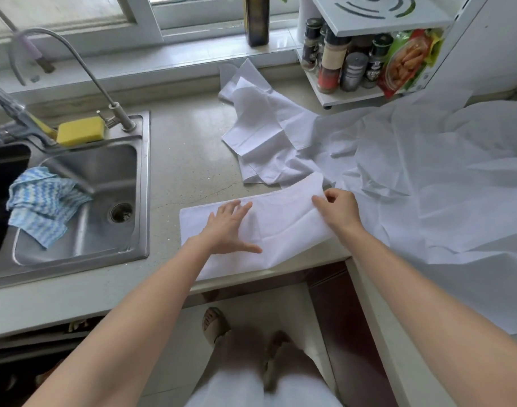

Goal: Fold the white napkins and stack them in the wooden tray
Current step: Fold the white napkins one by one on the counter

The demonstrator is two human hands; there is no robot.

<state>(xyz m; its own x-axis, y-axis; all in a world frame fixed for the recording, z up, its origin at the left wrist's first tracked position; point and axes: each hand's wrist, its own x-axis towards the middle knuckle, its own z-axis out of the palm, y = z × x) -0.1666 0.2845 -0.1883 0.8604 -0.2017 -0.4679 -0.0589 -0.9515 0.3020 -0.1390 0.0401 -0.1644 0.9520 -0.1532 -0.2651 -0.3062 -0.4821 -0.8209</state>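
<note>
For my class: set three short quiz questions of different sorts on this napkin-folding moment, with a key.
1. True or false: the left hand lies flat on the folded napkin.
2. The right hand does what? A) pinches the napkin's edge B) holds the yellow sponge C) hangs idle
3. Fill in: the blue-and-white cloth lies in the ____.

Key: 1 true; 2 A; 3 sink.

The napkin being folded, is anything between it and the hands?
No. The left hand lies flat on the napkin, and the right hand pinches its right end. The wooden tray is not in view, so that path cannot be judged.
</note>
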